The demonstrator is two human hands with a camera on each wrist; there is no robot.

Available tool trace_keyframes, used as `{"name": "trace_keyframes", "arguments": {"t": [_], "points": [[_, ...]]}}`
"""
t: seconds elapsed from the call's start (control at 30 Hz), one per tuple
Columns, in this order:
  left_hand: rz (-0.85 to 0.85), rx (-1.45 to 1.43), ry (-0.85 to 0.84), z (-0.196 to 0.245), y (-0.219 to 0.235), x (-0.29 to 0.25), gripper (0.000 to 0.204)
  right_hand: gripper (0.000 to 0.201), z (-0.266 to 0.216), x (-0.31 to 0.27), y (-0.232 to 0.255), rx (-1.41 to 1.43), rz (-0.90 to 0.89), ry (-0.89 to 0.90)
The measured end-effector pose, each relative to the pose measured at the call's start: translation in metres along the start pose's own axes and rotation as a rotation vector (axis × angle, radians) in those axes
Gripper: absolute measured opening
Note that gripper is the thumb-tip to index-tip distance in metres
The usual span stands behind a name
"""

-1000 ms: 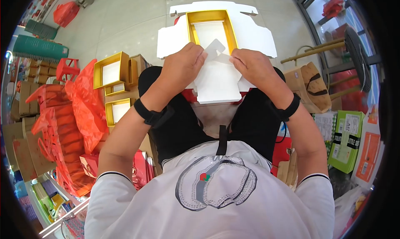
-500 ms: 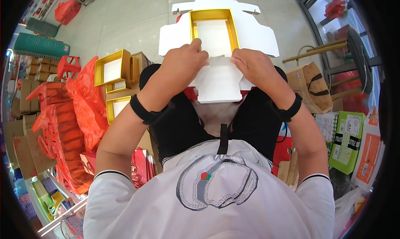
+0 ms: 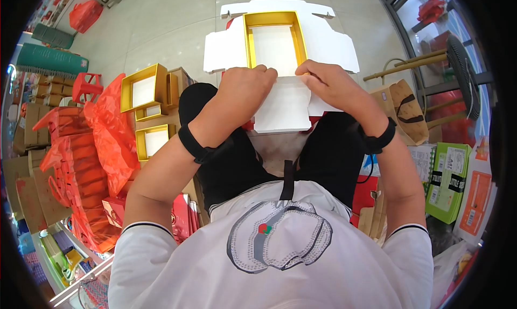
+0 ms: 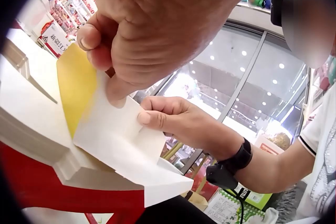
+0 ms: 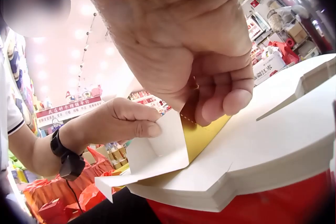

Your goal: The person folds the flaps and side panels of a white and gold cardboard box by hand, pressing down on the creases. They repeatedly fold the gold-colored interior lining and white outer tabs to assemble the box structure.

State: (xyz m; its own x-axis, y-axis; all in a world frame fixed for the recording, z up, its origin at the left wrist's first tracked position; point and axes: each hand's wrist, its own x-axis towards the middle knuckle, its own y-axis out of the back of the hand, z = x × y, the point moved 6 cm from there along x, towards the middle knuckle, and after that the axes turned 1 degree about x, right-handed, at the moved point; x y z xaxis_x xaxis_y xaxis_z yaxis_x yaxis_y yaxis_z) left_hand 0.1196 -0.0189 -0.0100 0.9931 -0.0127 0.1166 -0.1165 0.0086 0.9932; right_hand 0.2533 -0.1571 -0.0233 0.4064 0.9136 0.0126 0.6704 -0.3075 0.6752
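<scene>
A box with gold walls (image 3: 249, 42) and a white inside lies on flat white cardboard (image 3: 223, 50) over the lap. From its near side a folded white panel (image 3: 283, 107) rises between the hands. My left hand (image 3: 245, 93) pinches the panel's left part, its thumb on the white face in the right wrist view (image 5: 118, 121). My right hand (image 3: 334, 85) pinches the right part with thumb and curled forefinger, as in the left wrist view (image 4: 189, 124). Both wrist views show the gold wall (image 4: 76, 85) touching the white panel (image 5: 163, 153).
Gold-walled trays (image 3: 126, 93) stand on cardboard at the left, beside red plastic bags (image 3: 110, 142). On the right are a brown paper bag (image 3: 401, 112), a green box (image 3: 447, 182) and a stool with a dark round seat (image 3: 464, 77). Red material lies under the white cardboard.
The pale translucent piece between the hands a second ago is not visible now. My left hand has moved right and a little nearer the body, and the panel's top edge lies straighter between the hands.
</scene>
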Motion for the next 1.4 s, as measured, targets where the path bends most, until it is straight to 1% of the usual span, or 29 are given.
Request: {"name": "trace_keyframes", "arguments": {"t": [0.03,0.13,0.2,0.23,0.3,0.33,0.4,0.5,0.53,0.63,0.67,0.7,0.77,0.87,0.97,1.07,1.17,1.27,1.4], "points": [[-0.007,-0.002,0.004,-0.001,-0.001,0.000,0.012,0.021,0.000,-0.001,0.003,0.058,-0.029,-0.015],[-0.010,-0.023,0.011,-0.002,-0.003,-0.001,0.011,0.025,-0.004,-0.007,0.005,0.084,-0.128,-0.036],[0.014,-0.047,0.005,-0.002,-0.001,-0.001,0.011,0.022,-0.006,-0.005,0.005,0.027,-0.066,0.063],[-0.002,-0.037,0.007,-0.002,-0.002,0.000,0.011,0.021,-0.008,-0.004,0.004,0.000,-0.036,0.113],[-0.038,-0.018,0.010,-0.002,-0.005,0.001,0.013,0.019,-0.012,0.000,-0.001,-0.202,0.001,0.122],[0.013,-0.065,0.004,-0.002,-0.002,0.000,0.014,0.018,-0.013,0.001,-0.003,-0.302,0.021,0.125],[0.113,-0.154,-0.004,-0.003,0.006,-0.007,0.016,0.016,-0.010,0.001,-0.005,-0.287,0.051,0.136],[0.293,-0.266,0.129,-0.017,0.028,-0.032,0.023,0.017,-0.005,0.001,-0.006,-0.232,0.069,0.139],[0.238,-0.341,0.217,-0.031,0.018,-0.043,0.035,0.018,-0.004,0.001,-0.005,-0.210,0.074,0.138],[0.189,-0.270,-0.037,-0.035,0.004,-0.074,0.047,0.018,-0.002,0.003,-0.006,-0.212,0.065,0.195],[0.189,-0.339,-0.069,-0.030,-0.003,-0.081,0.054,0.019,-0.004,0.004,-0.006,-0.226,0.040,0.182],[0.208,-0.380,-0.084,-0.024,0.001,-0.083,0.055,0.019,-0.005,0.005,-0.004,-0.227,0.039,0.182],[0.252,-0.365,-0.077,-0.018,-0.003,-0.081,0.052,0.019,-0.007,0.005,-0.004,-0.226,0.036,0.180],[0.198,-0.360,-0.128,-0.018,-0.007,-0.070,0.045,0.020,-0.014,0.004,0.000,-0.179,0.013,0.128],[0.188,-0.385,-0.158,-0.024,-0.012,-0.071,0.040,0.021,-0.012,0.006,-0.001,-0.159,0.004,0.090],[0.196,-0.425,-0.124,-0.023,-0.007,-0.068,0.036,0.021,-0.015,0.006,0.001,-0.151,-0.025,0.055],[0.229,-0.445,-0.134,-0.023,-0.005,-0.065,0.033,0.021,-0.013,0.008,0.000,-0.164,-0.018,0.120],[0.230,-0.393,-0.104,-0.020,-0.002,-0.063,0.037,0.021,-0.006,0.007,0.000,-0.196,-0.010,0.192],[0.290,-0.513,-0.109,-0.025,-0.002,-0.061,0.047,0.021,-0.011,0.007,0.001,-0.167,-0.049,0.106]]}}
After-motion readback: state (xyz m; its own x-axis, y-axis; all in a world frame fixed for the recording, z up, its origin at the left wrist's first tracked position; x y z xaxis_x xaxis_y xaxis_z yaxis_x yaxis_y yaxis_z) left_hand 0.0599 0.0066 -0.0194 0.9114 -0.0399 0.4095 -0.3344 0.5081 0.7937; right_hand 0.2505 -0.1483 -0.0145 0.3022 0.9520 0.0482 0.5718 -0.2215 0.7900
